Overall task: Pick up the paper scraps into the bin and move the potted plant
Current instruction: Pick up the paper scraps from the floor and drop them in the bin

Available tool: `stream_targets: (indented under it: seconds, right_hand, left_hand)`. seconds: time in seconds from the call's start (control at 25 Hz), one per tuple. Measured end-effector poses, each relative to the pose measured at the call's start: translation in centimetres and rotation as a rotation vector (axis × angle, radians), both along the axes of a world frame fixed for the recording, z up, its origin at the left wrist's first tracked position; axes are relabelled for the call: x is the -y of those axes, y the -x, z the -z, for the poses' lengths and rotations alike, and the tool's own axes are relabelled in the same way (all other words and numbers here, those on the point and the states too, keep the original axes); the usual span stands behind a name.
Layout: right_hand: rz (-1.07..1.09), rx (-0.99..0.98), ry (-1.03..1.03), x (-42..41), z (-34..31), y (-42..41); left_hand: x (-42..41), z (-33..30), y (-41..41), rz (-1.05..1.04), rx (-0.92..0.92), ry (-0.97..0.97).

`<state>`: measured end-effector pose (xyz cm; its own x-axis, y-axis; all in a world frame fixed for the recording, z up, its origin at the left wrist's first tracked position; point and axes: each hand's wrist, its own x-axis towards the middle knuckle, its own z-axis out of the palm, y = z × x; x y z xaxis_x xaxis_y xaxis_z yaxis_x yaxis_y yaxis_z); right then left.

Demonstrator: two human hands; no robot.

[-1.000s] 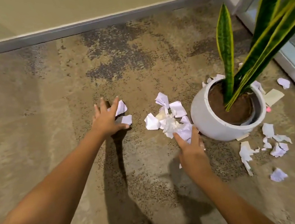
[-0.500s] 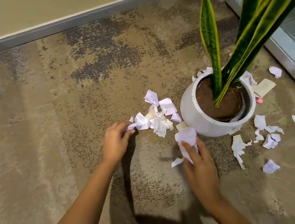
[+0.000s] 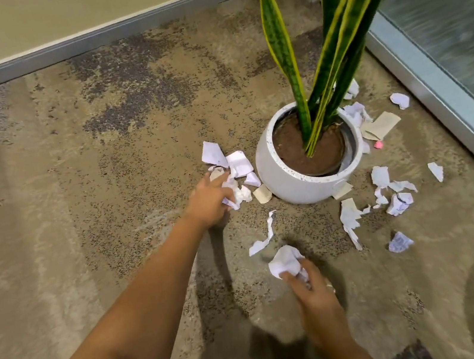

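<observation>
The left hand (image 3: 208, 200) is curled around crumpled paper scraps (image 3: 239, 193) just left of the white snake plant pot (image 3: 289, 183). The right hand (image 3: 312, 292) pinches 1 crumpled scrap (image 3: 285, 260) above the carpet (image 3: 74, 190). More torn pieces (image 3: 389, 194) lie between the pot and the glass door's frame (image 3: 442, 101).

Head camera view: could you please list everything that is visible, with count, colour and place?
potted plant: one, white round pot with brown soil and long green-yellow leaves, on the carpet right of centre
paper scraps: many, white and a few beige, scattered on the carpet around the pot
pink bit: one, small, right of the pot
carpet: beige with dark patches
baseboard: grey, along the far wall
glass panel: one, metal-framed, at the right
left hand: gathering scraps left of the pot
right hand: closed on a crumpled white scrap, nearer the camera
</observation>
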<state>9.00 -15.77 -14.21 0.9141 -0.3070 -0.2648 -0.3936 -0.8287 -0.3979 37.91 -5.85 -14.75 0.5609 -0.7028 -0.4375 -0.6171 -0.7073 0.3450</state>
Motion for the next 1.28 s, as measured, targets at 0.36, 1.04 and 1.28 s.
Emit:
stream_targets:
  seconds: [0.36, 1.04, 1.28]
  right_hand:
    - [0.097, -0.03, -0.097, 0.1, -0.4, -3.4]
    - [0.609, 0.668, 0.076, 12.3, -23.7, 16.0]
    - [0.901, 0.42, 0.218, 20.2, -26.9, 29.8]
  left_hand:
    - [-4.8, 0.3, 9.0, -0.841, -0.127, 0.46]
    - [14.9, -25.2, 32.1, -0.44, -0.524, 0.978]
    - [25.9, -29.2, 44.2, 0.102, -0.225, 0.879]
